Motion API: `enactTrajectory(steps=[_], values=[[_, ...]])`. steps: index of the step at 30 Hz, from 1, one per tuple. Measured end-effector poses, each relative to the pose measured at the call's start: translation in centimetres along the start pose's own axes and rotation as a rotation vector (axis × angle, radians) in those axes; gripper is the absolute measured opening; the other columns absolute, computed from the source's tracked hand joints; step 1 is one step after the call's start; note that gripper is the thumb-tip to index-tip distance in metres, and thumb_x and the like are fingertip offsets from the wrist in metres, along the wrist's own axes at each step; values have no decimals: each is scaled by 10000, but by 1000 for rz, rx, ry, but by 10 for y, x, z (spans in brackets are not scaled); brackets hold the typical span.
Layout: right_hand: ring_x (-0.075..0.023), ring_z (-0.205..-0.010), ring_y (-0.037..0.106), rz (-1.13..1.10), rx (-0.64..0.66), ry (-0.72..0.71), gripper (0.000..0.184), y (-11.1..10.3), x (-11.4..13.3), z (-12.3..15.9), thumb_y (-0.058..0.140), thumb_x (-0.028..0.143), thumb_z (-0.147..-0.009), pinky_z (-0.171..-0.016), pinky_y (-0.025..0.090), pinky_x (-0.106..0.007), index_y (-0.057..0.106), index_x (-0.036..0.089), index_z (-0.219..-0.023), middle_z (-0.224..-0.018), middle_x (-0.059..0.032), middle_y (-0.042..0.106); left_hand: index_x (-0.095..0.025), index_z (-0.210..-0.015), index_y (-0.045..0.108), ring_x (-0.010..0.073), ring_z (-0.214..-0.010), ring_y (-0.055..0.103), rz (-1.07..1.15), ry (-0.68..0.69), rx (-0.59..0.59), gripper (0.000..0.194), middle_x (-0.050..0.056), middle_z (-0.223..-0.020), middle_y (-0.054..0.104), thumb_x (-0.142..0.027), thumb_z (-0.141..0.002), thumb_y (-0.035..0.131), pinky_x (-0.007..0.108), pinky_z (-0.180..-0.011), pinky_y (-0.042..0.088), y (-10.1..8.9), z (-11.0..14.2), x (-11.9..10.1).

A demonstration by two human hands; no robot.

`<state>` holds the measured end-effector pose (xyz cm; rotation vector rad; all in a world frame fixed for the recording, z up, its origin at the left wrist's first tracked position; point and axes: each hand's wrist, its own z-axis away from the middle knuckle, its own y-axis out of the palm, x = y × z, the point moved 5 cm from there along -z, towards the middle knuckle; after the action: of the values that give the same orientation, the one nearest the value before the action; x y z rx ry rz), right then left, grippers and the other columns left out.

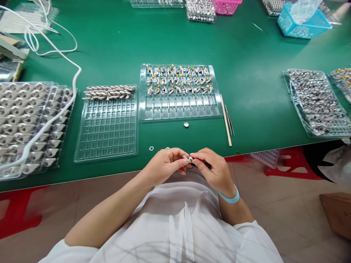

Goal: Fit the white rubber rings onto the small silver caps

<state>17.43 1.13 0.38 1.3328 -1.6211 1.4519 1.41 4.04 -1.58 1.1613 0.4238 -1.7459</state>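
Just off the table's front edge, my left hand point(166, 163) pinches a small pale-grey earbud-like part point(189, 159) between thumb and fingers. From the other side, the fingertips of my right hand point(215, 168) close on the same part; its details are partly covered. A small round metallic piece point(186, 125) lies on the table ahead of my hands. Nearer my left hand is a thin white ring point(151, 148), and a second ring point(167, 148) is partly hidden behind the fingers.
A clear tray point(181, 116) holds rows of small parts with yellow tabs. Left of it is another clear tray point(106, 153) with grey stemmed parts. A wooden stick point(226, 120) and tweezers point(229, 120) lie right. A white cable point(65, 104) crosses trays of grey shells point(24, 118).
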Motion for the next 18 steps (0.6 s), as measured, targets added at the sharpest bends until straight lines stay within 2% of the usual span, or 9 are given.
enactTrajectory(steps=[8,14,18], values=[[-171,-851,652,174,-1,-198,320,1,6,3,611,152,-904,-692,585,-310,611,230,-1214,-975,-80,673,-118,-829,671,96,-564,624,161,-34,43,253,19,-719,684,-354,-781,745,225,-593,521,0,-4,8],[-178,-830,646,222,0,-259,320,1,9,2,607,152,-907,-703,586,-329,596,219,-1220,-938,-86,676,-125,-792,684,85,-572,545,256,-49,79,261,13,-697,640,-370,-762,767,204,-533,498,2,-6,11],[-181,-825,639,279,-20,-299,374,4,10,2,606,138,-902,-703,581,-334,561,230,-1262,-956,-87,682,-124,-764,675,73,-571,501,343,-112,74,275,9,-700,600,-375,-743,786,175,-489,440,3,-6,13]])
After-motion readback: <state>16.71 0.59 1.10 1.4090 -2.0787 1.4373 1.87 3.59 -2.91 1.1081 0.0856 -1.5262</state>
